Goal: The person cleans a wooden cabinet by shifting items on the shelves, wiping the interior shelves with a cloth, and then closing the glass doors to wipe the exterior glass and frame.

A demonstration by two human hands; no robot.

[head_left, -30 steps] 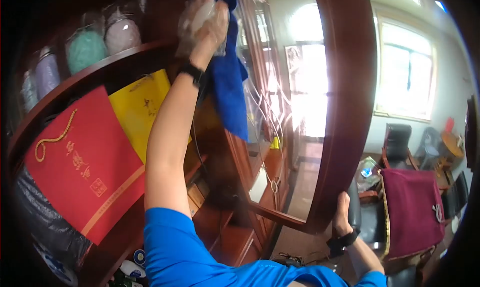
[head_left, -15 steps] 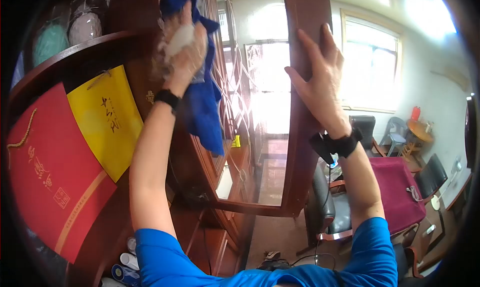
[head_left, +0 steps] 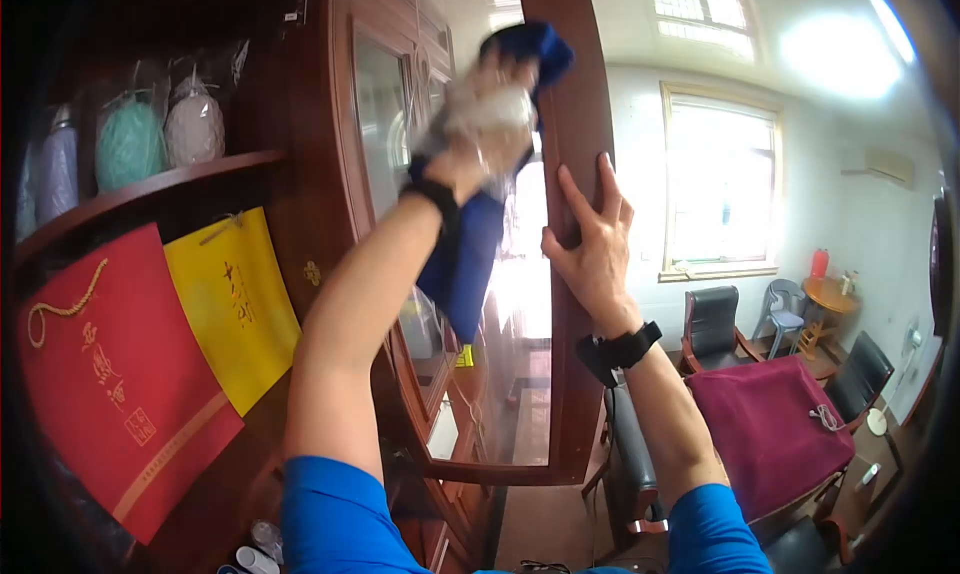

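Note:
My left hand (head_left: 468, 164), smeared by motion, is closed on a blue cloth (head_left: 465, 269) in front of a glass cabinet door (head_left: 522, 414). A whitish, partly see-through thing (head_left: 505, 114) is bunched in the same hand; its kind cannot be made out. The cloth's lower end hangs down over the pane. My right hand (head_left: 597, 254) lies against the door's dark red wooden frame (head_left: 578, 374), fingers stretched and spread, thumb toward the glass. Black bands circle both wrists.
Left, a red gift bag (head_left: 125, 374) and a yellow gift bag (head_left: 235, 314) stand below a shelf (head_left: 160, 189) bearing plastic-wrapped objects. On the right are black chairs (head_left: 712, 324), a table under a maroon cloth (head_left: 770, 434) and a bright window (head_left: 722, 184).
My left hand has moved right across the glass with the blue cloth. My right hand sits lower in view, still on the door frame. The view has shifted, showing more of the shelf.

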